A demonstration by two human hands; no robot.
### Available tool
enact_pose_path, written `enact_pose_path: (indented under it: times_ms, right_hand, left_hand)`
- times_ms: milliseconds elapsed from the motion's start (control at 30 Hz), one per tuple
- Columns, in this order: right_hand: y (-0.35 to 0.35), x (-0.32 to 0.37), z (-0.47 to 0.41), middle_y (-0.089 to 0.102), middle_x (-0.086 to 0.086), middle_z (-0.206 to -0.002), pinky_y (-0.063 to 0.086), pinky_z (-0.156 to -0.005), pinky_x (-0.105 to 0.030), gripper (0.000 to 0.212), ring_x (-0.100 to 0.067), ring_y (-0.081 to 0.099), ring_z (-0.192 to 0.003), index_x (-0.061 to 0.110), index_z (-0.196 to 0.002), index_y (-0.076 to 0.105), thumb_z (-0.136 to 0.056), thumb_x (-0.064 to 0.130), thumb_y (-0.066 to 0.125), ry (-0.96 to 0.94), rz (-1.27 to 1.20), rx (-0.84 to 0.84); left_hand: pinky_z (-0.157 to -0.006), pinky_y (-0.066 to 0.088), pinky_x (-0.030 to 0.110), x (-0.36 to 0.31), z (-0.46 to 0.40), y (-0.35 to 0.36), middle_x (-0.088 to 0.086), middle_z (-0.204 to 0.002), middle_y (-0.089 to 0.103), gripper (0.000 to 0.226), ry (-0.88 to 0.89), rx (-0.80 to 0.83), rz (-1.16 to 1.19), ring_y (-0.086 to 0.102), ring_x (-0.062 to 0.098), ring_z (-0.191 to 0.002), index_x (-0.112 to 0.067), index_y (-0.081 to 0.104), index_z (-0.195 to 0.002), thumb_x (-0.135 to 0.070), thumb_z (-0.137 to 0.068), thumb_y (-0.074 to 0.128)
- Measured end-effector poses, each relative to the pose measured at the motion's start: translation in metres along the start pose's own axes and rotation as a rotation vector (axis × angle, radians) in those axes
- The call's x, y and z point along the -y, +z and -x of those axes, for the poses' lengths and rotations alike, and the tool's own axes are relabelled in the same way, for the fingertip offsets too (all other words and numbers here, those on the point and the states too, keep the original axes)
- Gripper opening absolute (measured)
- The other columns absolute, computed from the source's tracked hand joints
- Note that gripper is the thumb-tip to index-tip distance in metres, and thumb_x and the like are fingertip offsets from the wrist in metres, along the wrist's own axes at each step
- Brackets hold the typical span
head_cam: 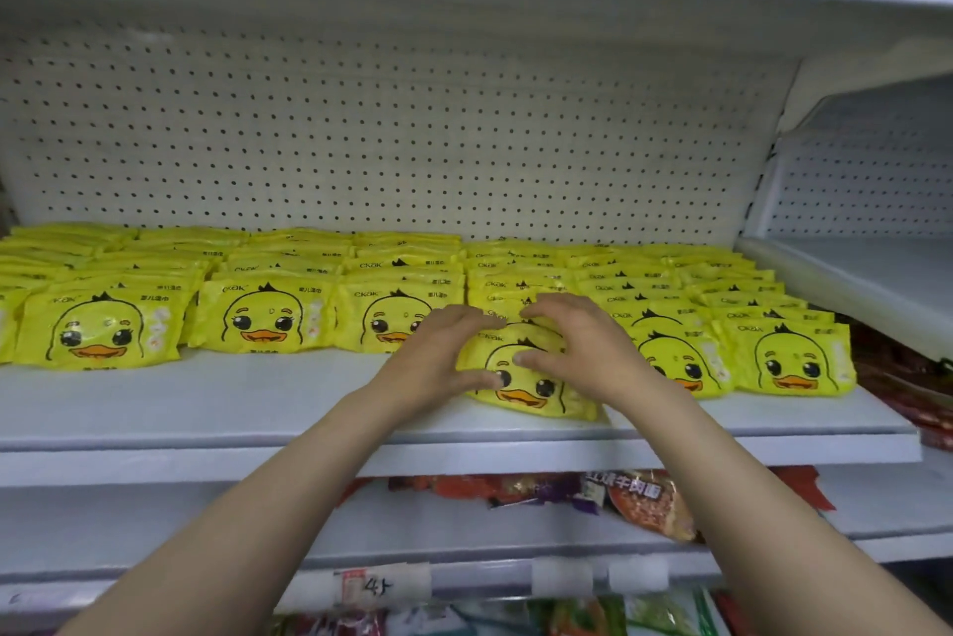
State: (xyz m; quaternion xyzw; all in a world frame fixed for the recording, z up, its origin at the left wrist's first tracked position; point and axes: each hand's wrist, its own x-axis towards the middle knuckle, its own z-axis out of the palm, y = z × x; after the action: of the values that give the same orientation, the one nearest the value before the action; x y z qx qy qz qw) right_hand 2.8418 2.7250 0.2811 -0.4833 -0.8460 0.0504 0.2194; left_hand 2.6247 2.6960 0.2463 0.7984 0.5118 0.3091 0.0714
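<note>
Noodle packets (644,501) below, pegboard (387,135) behind.

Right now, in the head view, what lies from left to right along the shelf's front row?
In order: first whole duck pack, second duck pack, left hand, forward duck pack, right hand, far-right duck pack.

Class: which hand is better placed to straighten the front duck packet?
Probably the right hand: it curls over the duck packet, thumb on its face; the left hand grips only its left edge.

Glossy yellow plastic duck pack (531,377) between the fingers; beneath them, a smooth white-painted metal shelf (206,408); beyond, matt pegboard (387,130).
</note>
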Motion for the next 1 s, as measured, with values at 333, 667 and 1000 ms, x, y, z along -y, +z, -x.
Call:
enact_pose_path:
  times_ms: [333, 667, 1000]
  right_hand:
    - [0.0, -0.031, 0.015, 0.038, 0.006, -0.153, 0.029, -0.114, -0.035, 0.074, -0.018, 0.029, -0.142, 0.034, -0.139, 0.046, -0.074, 0.045, 0.08, -0.174, 0.141, 0.116]
    - [0.014, -0.042, 0.003, 0.033, 0.0, -0.158, 0.028, -0.116, -0.037, 0.071, -0.022, 0.027, -0.146, 0.029, -0.144, 0.042, -0.082, 0.047, 0.071, -0.207, 0.207, -0.071]
    - [0.023, -0.051, -0.014, 0.046, -0.006, -0.15, 0.034, -0.113, -0.039, 0.073, -0.027, 0.037, -0.142, 0.022, -0.133, 0.054, -0.069, 0.036, 0.085, -0.207, 0.212, -0.145]
  left_hand:
    - [-0.11, 0.027, 0.037, -0.023, 0.0, 0.02, 0.005, -0.145, 0.042, 0.071, -0.07, -0.065, -0.25, 0.03, 0.024, -0.136, -0.033, 0.053, -0.134, -0.045, -0.069, 0.08]
    - [-0.087, 0.048, 0.044, -0.038, -0.018, 0.045, 0.01, -0.12, 0.059, 0.078, -0.104, -0.279, -0.488, 0.052, 0.033, -0.113, -0.024, 0.057, -0.123, -0.041, -0.052, 0.087]
    - [-0.083, 0.043, 0.038, -0.025, -0.037, 0.044, 0.003, -0.113, 0.058, 0.078, -0.033, -0.318, -0.533, 0.049, 0.026, -0.106, -0.024, 0.058, -0.121, -0.051, -0.053, 0.085]
